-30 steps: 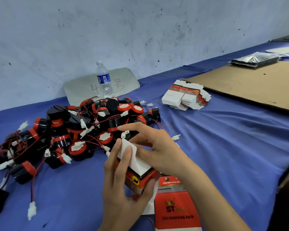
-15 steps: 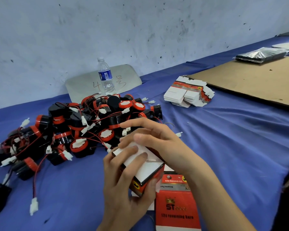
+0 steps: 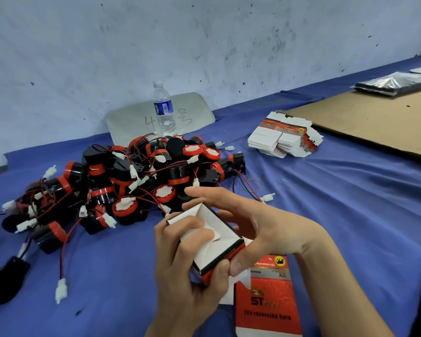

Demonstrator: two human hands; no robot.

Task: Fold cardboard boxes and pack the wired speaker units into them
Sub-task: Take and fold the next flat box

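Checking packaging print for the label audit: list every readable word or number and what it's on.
"4" plus a handwritten character, possibly "号": grey board leaning on the wall.
"ST": flat red box nearest the camera; remaining brand letters blurred.
"12v reversing horn", faint: same box, lower line.
Water bottle label: too small.
Stack of flat boxes: print too small.
Half-folded box: nothing legible.

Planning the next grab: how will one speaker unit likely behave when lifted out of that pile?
It will probably drag neighbours: the red and black wires across the speaker pile look tangled. The leads seem floppy, so a white connector would likely dangle. The round bodies may roll on the blue cloth.
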